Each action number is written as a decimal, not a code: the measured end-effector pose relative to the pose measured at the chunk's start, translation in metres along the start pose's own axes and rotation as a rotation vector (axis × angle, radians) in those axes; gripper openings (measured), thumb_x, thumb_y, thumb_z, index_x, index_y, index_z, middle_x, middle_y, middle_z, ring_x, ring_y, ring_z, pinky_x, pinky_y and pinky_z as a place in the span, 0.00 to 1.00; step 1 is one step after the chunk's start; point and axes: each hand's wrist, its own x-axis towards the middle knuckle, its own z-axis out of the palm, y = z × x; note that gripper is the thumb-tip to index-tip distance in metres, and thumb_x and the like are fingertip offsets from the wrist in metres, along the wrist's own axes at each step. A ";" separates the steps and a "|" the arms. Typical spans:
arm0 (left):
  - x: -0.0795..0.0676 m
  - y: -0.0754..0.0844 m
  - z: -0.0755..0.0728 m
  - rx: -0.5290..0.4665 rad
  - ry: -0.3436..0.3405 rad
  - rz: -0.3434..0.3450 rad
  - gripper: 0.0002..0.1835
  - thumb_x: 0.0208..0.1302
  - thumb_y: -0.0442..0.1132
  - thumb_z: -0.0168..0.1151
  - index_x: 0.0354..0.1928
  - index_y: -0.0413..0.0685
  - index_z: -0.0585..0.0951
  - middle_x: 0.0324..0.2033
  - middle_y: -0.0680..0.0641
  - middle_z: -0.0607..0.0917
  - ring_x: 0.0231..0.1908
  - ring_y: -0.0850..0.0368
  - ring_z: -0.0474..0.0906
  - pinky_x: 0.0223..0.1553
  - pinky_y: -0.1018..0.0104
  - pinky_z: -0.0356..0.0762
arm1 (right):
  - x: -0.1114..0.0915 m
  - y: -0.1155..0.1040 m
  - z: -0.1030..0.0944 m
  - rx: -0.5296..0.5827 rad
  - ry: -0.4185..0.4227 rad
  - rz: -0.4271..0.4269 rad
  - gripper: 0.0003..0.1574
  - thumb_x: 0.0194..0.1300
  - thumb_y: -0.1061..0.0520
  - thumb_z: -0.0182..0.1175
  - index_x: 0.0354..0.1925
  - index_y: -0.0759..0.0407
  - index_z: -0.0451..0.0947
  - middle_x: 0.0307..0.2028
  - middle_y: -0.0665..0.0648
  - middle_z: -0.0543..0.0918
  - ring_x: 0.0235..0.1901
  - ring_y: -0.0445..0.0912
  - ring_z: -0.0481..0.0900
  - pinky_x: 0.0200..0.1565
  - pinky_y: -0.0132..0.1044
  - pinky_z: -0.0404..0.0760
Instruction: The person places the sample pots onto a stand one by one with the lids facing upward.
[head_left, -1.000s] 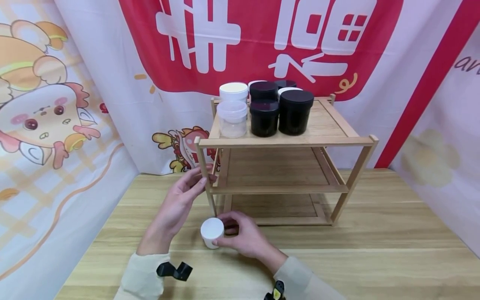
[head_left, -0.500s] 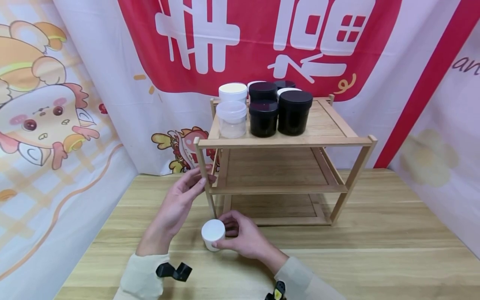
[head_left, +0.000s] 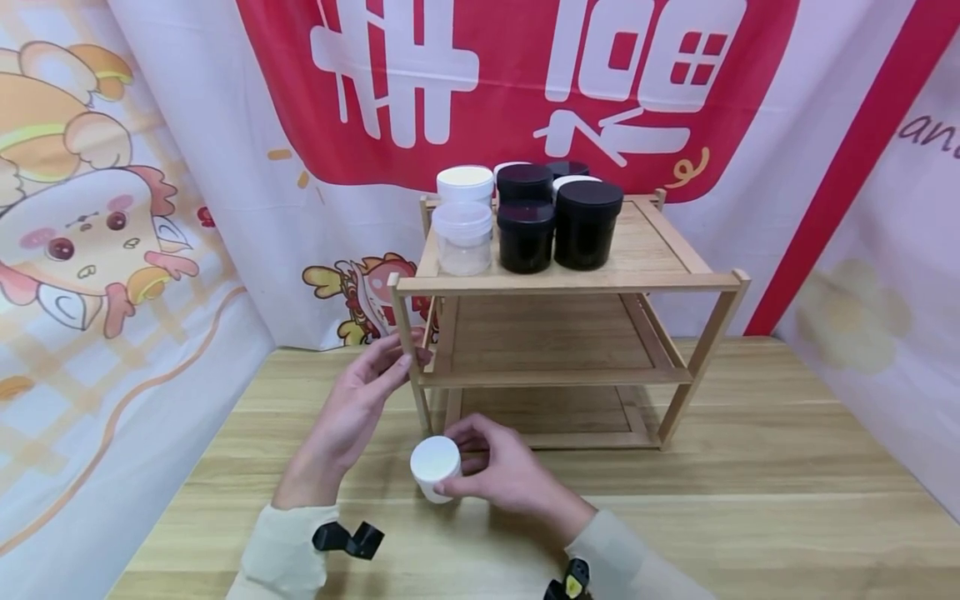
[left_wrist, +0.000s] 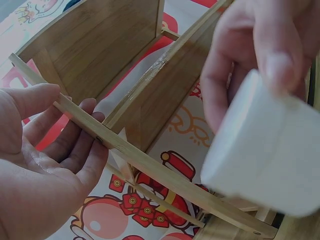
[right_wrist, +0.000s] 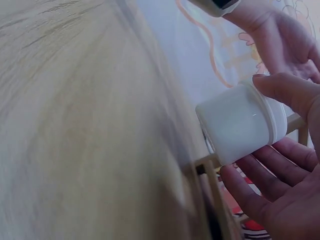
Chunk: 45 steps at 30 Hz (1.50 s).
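Note:
Between the thumb and fingers of my right hand is a small white lidded jar, in front of the rack's lower left corner. In the right wrist view the jar appears tilted, its lid end toward the thumb and its base over the table. My left hand grips the front left post of a three-tier wooden rack, thumb on one side and fingers behind. Those fingers are partly hidden by the post in the head view.
Atop the rack are several jars: a clear one, black ones and white ones. Its middle shelf and bottom shelf lie below. Printed cloth hangs behind and beside the wooden table.
My right hand has shifted slightly to the right with the white jar. My left hand stays on the rack's post.

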 end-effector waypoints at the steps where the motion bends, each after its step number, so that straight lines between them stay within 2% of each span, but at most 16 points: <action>1: 0.000 0.000 0.000 0.000 0.001 -0.002 0.26 0.83 0.43 0.58 0.78 0.50 0.70 0.60 0.55 0.84 0.68 0.59 0.76 0.81 0.48 0.58 | -0.001 -0.002 -0.003 -0.002 -0.002 0.001 0.36 0.55 0.61 0.83 0.59 0.58 0.79 0.54 0.58 0.87 0.52 0.51 0.88 0.57 0.43 0.90; 8: 0.000 0.001 -0.002 0.004 0.001 -0.010 0.26 0.83 0.43 0.58 0.78 0.50 0.70 0.60 0.54 0.84 0.68 0.58 0.76 0.82 0.48 0.58 | -0.011 -0.013 -0.024 -0.008 -0.005 -0.019 0.37 0.54 0.62 0.83 0.60 0.63 0.79 0.55 0.62 0.86 0.54 0.54 0.86 0.59 0.45 0.90; 17: 0.000 0.002 -0.001 0.006 -0.007 -0.008 0.26 0.83 0.44 0.58 0.78 0.50 0.70 0.59 0.55 0.85 0.68 0.58 0.77 0.79 0.54 0.62 | -0.024 -0.029 -0.053 -0.026 -0.007 -0.026 0.37 0.56 0.59 0.83 0.61 0.62 0.78 0.56 0.63 0.85 0.53 0.52 0.87 0.57 0.40 0.90; 22: 0.000 0.002 -0.002 0.000 -0.011 0.006 0.26 0.83 0.43 0.58 0.78 0.49 0.70 0.58 0.55 0.85 0.67 0.58 0.77 0.77 0.57 0.65 | -0.030 -0.044 -0.068 -0.037 -0.017 -0.043 0.37 0.57 0.60 0.82 0.61 0.64 0.77 0.55 0.64 0.85 0.52 0.52 0.88 0.56 0.40 0.90; 27: 0.001 0.002 -0.001 -0.007 -0.017 0.009 0.26 0.83 0.43 0.58 0.77 0.48 0.71 0.58 0.55 0.86 0.66 0.58 0.79 0.76 0.59 0.66 | -0.036 -0.064 -0.082 -0.096 -0.006 -0.038 0.38 0.56 0.57 0.83 0.62 0.60 0.78 0.56 0.61 0.86 0.53 0.51 0.88 0.56 0.39 0.90; 37: 0.001 0.002 -0.001 -0.011 -0.017 0.005 0.27 0.84 0.44 0.57 0.78 0.48 0.70 0.59 0.55 0.85 0.66 0.58 0.78 0.77 0.58 0.65 | -0.049 -0.109 -0.110 -0.157 0.030 -0.044 0.36 0.58 0.55 0.83 0.61 0.55 0.78 0.56 0.59 0.86 0.54 0.52 0.87 0.55 0.38 0.91; 45: 0.002 0.001 -0.001 -0.011 -0.019 0.008 0.26 0.84 0.44 0.58 0.78 0.48 0.71 0.59 0.54 0.84 0.65 0.57 0.79 0.76 0.58 0.67 | -0.060 -0.130 -0.127 -0.193 0.023 -0.034 0.37 0.60 0.53 0.83 0.62 0.55 0.77 0.55 0.58 0.87 0.55 0.52 0.86 0.56 0.37 0.91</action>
